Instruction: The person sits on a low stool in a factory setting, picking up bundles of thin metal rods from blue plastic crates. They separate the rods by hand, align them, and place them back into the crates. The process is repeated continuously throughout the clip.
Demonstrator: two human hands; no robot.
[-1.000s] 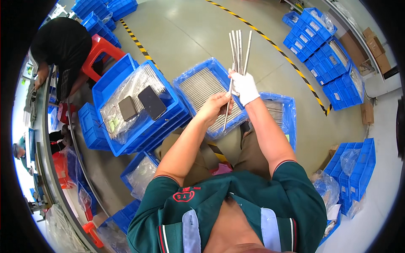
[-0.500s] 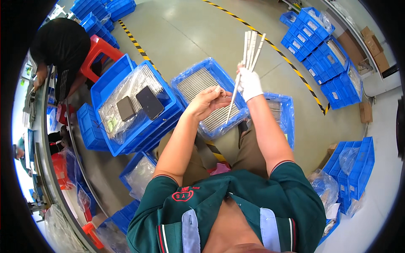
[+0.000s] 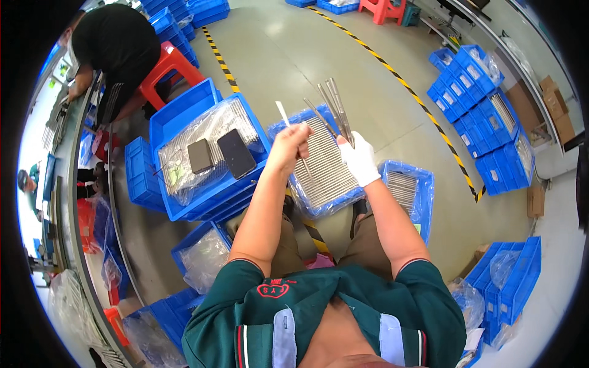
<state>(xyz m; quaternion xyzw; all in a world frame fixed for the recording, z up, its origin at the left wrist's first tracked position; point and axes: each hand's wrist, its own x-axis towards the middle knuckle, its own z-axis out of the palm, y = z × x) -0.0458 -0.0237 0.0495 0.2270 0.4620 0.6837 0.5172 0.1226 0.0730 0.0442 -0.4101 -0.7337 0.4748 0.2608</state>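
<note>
1. Bare left hand (image 3: 293,147): fingers closed round one slim, straight metal rod (image 3: 282,111), its upper end glinting white.
2. White-gloved right hand (image 3: 359,161): fingers clamped on fanned grey metal rods (image 3: 341,113), above a blue crate (image 3: 336,205).

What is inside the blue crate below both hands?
Parallel metal rods lie in the blue crate. The left hand and right hand partly cover it; anything beneath the visible rods is hidden.

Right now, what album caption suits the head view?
Left hand holds a rod, gloved right hand several rods, at a blue bin of more.
</note>
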